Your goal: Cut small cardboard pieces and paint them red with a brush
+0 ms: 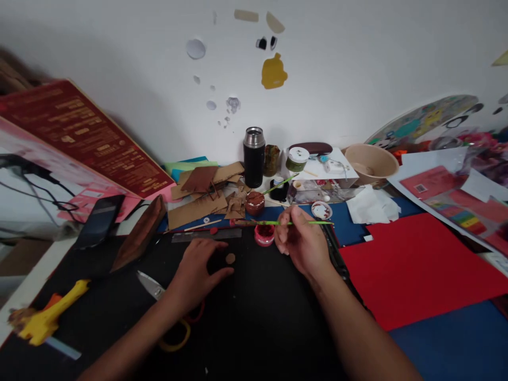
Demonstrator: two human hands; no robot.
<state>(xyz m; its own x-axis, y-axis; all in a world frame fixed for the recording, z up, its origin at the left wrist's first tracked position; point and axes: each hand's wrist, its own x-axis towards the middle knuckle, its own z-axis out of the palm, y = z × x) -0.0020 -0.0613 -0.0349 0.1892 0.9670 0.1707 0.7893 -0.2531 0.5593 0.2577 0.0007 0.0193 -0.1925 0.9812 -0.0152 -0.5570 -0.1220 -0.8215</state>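
Observation:
My right hand grips a thin green paintbrush, held level with its bristles pointing left. Just below the brush stands a small open paint pot with a pink rim and dark red paint inside. My left hand rests over the black mat, thumb and fingers apart. Between them, without being gripped, lies a small round brown disc. Under my left forearm are scissors with yellow and red handles, partly hidden by the arm.
Behind the mat stand a black flask, cardboard scraps, a brown jar and a beige bowl. Red paper lies at right. A yellow glue gun, a phone and a ruler are at left.

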